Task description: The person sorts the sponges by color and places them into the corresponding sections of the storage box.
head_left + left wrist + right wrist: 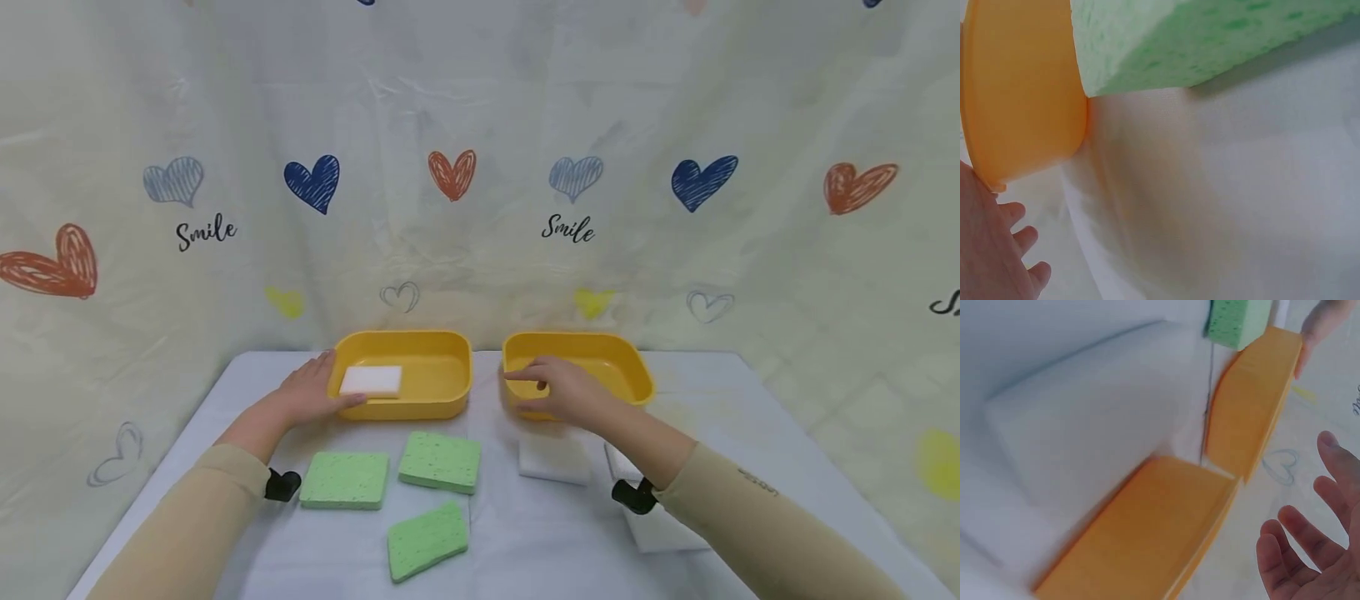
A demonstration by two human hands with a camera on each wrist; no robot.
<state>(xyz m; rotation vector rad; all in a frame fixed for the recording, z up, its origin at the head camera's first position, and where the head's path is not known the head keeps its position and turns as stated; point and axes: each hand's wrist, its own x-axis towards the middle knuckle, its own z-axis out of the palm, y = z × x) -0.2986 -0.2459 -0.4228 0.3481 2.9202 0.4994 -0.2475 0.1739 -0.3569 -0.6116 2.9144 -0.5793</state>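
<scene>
My left hand (303, 392) rests against the left end of a yellow tray (427, 410), fingers along its outer side and thumb over the front rim. In that tray lies a white sponge block (371, 380). Over a second yellow tray (615, 367), my right hand (566, 392) hovers near the left end with fingers spread and nothing in them. The right wrist view shows this hand (1316, 550) with loosely bent fingers, above the tray's rim. Three green speckled sponges (345, 481) lie in front of the left tray.
Several white sponge blocks (555, 460) lie in front of the right tray, some partly hidden by my right forearm. White cloth (517, 542) covers the table. Behind the trays hangs a curtain (495, 258) printed with hearts.
</scene>
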